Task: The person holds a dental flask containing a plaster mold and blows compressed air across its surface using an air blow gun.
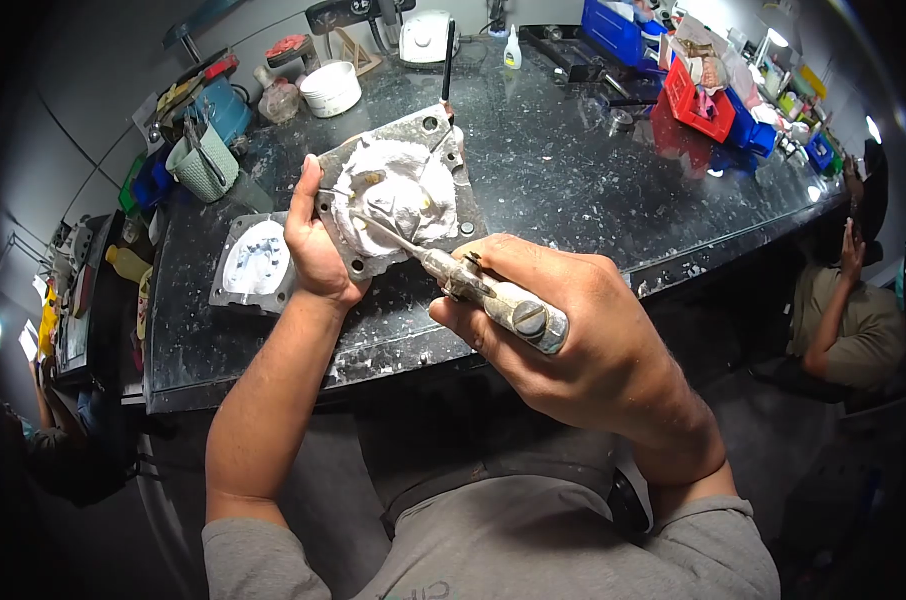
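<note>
A square metal plate (381,142) filled with white plaster (398,185) is tilted up in my left hand (318,240), whose fingers are partly hidden behind it. My right hand (563,320) grips a metal hand tool (493,297) with a thin tip, which points at the lower part of the plaster. Small yellowish spots show on the plaster near the tip. A second metal plate (228,283) with white plaster and dark marks lies on the black bench (563,200), left of my left wrist.
At the back left are a pale green basket (202,160) of tools and a white round container (331,90). A small white bottle (513,48) stands at the back. Red bin (695,108) and blue bins are at the right. A person (853,325) is at far right.
</note>
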{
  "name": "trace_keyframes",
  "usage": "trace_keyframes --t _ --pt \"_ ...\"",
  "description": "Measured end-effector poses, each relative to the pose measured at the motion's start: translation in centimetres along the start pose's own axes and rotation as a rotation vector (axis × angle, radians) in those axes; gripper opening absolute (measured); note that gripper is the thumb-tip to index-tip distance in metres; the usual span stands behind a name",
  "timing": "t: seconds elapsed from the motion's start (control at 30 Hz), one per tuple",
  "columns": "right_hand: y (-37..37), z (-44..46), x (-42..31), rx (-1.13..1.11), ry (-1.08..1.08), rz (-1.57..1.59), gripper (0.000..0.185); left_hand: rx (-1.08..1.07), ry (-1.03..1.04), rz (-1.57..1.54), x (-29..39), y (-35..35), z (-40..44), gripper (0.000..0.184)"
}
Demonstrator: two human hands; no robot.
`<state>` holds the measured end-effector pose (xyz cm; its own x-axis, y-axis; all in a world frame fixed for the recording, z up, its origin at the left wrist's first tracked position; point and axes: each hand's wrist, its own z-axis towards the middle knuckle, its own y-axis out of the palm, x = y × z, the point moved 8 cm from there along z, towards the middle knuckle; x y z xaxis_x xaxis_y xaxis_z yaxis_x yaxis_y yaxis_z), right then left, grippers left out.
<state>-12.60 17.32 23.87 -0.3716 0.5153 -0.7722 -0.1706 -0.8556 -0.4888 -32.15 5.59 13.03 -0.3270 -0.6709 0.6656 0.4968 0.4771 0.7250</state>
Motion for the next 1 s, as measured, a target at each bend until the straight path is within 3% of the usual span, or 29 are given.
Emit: trace_keyframes --t 1.0 --pt "-0.6 -0.8 0.9 -0.004 0.016 0.146 0.016 -0.077 -0.030 -0.001 -0.1 0.9 -0.2 0.063"
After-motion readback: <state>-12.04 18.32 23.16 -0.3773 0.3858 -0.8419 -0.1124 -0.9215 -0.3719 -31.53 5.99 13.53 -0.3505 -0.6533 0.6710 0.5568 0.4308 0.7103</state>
